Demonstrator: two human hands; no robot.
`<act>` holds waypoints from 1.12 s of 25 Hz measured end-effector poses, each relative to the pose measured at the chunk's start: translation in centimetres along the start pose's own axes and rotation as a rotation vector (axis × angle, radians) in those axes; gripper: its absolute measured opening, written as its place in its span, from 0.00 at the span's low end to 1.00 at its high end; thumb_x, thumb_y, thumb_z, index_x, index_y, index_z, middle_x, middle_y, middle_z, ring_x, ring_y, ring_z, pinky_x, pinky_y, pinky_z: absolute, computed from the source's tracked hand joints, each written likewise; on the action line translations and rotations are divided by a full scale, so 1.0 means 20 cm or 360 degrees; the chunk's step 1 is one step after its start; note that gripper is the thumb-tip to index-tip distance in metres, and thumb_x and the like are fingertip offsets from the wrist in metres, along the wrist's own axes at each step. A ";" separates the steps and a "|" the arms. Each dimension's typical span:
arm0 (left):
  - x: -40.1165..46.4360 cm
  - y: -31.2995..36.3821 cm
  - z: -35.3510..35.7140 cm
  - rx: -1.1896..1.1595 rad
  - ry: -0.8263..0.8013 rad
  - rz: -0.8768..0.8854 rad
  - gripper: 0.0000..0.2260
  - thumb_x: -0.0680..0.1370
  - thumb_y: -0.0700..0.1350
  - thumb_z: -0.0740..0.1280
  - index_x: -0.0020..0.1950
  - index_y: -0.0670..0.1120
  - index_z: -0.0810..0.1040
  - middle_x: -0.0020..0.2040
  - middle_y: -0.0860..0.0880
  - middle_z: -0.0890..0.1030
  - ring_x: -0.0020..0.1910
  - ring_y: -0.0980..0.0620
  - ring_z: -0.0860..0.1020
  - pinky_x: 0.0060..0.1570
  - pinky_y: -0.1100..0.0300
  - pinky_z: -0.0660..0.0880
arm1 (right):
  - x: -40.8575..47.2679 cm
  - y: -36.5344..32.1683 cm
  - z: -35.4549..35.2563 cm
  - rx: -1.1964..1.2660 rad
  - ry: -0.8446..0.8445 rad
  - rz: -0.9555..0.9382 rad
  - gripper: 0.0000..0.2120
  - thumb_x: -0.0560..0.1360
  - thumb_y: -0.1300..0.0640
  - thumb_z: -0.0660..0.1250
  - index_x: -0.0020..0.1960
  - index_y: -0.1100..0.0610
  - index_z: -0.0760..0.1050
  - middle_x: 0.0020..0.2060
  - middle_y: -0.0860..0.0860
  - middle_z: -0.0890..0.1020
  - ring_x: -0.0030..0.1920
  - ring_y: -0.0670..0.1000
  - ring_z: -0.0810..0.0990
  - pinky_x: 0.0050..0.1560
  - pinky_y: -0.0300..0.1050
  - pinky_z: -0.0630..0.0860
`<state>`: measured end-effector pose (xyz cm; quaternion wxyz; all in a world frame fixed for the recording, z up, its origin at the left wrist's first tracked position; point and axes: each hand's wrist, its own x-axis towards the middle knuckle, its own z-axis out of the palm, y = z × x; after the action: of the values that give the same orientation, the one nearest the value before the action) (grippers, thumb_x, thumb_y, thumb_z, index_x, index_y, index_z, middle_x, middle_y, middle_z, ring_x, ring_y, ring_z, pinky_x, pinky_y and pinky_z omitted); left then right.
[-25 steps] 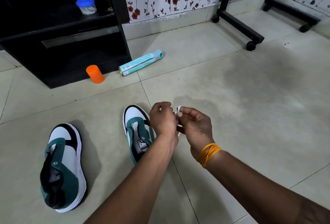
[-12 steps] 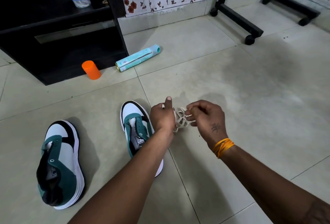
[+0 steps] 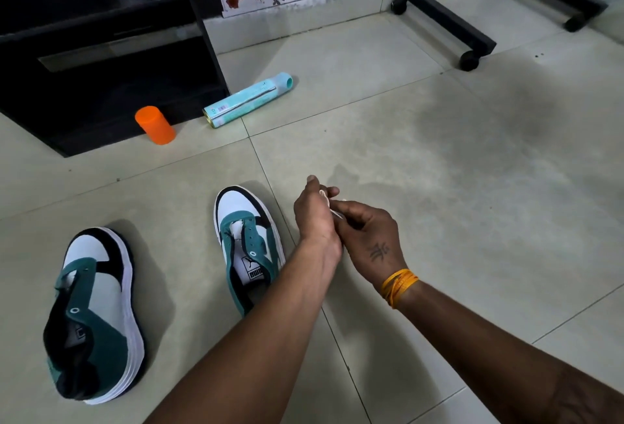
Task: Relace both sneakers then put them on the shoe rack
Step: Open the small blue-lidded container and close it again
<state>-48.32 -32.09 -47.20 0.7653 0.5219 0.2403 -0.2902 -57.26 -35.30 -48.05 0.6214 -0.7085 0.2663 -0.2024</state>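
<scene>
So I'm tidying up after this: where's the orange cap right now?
The orange cap stands on the floor tiles in the upper left of the head view, against the black cabinet base, left of the lying teal spray can.

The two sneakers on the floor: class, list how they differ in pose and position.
The left sneaker lies tipped on its side, sole edge showing; the right sneaker stands upright. The left one lies apart from the hands; the right one sits beside the left hand. Both are green, white, black and unlaced.

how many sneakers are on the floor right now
2. One sneaker lies tilted on its side at the far left. The other sneaker sits upright just left of the left hand, partly behind the forearm. No others show.
</scene>
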 end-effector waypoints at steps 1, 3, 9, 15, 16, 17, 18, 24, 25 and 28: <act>0.00 -0.01 0.00 -0.0013 -0.0051 -0.0030 0.19 0.86 0.54 0.61 0.38 0.47 0.72 0.39 0.49 0.82 0.34 0.48 0.76 0.44 0.53 0.75 | 0.03 0.01 -0.01 -0.0041 0.0024 0.0012 0.12 0.75 0.66 0.73 0.49 0.50 0.88 0.42 0.42 0.88 0.45 0.43 0.86 0.50 0.40 0.79; -0.01 -0.03 0.00 0.0039 -0.0098 -0.0045 0.20 0.86 0.58 0.59 0.40 0.48 0.75 0.43 0.49 0.83 0.37 0.48 0.78 0.45 0.53 0.75 | 0.08 0.03 -0.03 -0.0130 0.0057 0.0004 0.10 0.73 0.67 0.73 0.43 0.53 0.88 0.36 0.45 0.86 0.37 0.45 0.83 0.43 0.43 0.79; 0.00 -0.17 -0.15 0.0663 0.0362 0.0342 0.23 0.77 0.59 0.59 0.57 0.43 0.82 0.53 0.42 0.84 0.50 0.43 0.82 0.48 0.54 0.78 | 0.22 0.25 -0.14 -0.1111 0.0124 -0.0218 0.08 0.74 0.48 0.70 0.49 0.48 0.87 0.44 0.47 0.86 0.47 0.54 0.83 0.44 0.52 0.79; 0.01 -0.21 -0.14 0.0604 0.0229 0.0233 0.21 0.76 0.57 0.62 0.59 0.44 0.82 0.53 0.44 0.86 0.51 0.44 0.83 0.50 0.54 0.79 | 0.17 0.30 -0.14 -0.1529 0.0025 -0.0395 0.16 0.74 0.48 0.63 0.58 0.46 0.84 0.54 0.45 0.84 0.54 0.56 0.77 0.46 0.51 0.77; 0.01 -0.21 -0.13 0.0586 0.0218 0.0242 0.18 0.80 0.54 0.63 0.60 0.43 0.82 0.53 0.44 0.85 0.52 0.44 0.83 0.48 0.55 0.78 | 0.17 0.30 -0.15 -0.1509 -0.0003 -0.0404 0.19 0.73 0.47 0.62 0.59 0.47 0.84 0.56 0.47 0.84 0.56 0.57 0.78 0.51 0.53 0.76; 0.02 -0.21 -0.13 0.0595 0.0221 0.0255 0.16 0.82 0.52 0.63 0.62 0.43 0.81 0.55 0.43 0.85 0.53 0.44 0.83 0.49 0.56 0.77 | 0.17 0.30 -0.16 -0.1476 -0.0010 -0.0412 0.21 0.72 0.46 0.61 0.60 0.48 0.84 0.58 0.48 0.84 0.58 0.57 0.78 0.55 0.53 0.75; 0.03 -0.21 -0.14 0.0606 0.0225 0.0276 0.15 0.83 0.50 0.64 0.63 0.43 0.80 0.57 0.43 0.85 0.54 0.44 0.83 0.50 0.56 0.76 | 0.16 0.28 -0.17 -0.1437 0.0013 -0.0413 0.21 0.72 0.45 0.61 0.60 0.48 0.84 0.58 0.49 0.83 0.59 0.58 0.78 0.57 0.54 0.74; -0.09 -0.08 -0.19 0.0608 0.0180 0.0457 0.06 0.83 0.47 0.65 0.57 0.49 0.81 0.48 0.52 0.83 0.46 0.52 0.81 0.44 0.62 0.77 | 0.10 0.02 -0.11 -0.0918 0.0209 -0.0534 0.14 0.72 0.51 0.63 0.51 0.52 0.84 0.53 0.47 0.84 0.53 0.51 0.78 0.54 0.45 0.75; -0.12 -0.03 -0.21 0.0606 0.0151 0.0529 0.05 0.83 0.47 0.66 0.56 0.49 0.81 0.46 0.53 0.83 0.44 0.54 0.80 0.42 0.66 0.76 | 0.09 -0.03 -0.07 -0.0804 0.0185 -0.0522 0.12 0.72 0.52 0.64 0.49 0.51 0.84 0.50 0.45 0.83 0.52 0.48 0.80 0.52 0.44 0.76; -0.18 0.18 -0.28 0.0614 0.0077 0.0754 0.04 0.82 0.45 0.67 0.52 0.51 0.81 0.47 0.54 0.84 0.46 0.53 0.80 0.49 0.61 0.77 | 0.11 -0.21 0.11 -0.0560 0.0090 -0.0434 0.08 0.73 0.53 0.66 0.48 0.50 0.84 0.46 0.42 0.84 0.46 0.43 0.82 0.45 0.41 0.79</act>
<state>-48.78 -25.15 -44.18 0.6925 0.7059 0.0706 -0.1313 -53.73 -34.65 -44.23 0.4473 -0.8295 0.2167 -0.2547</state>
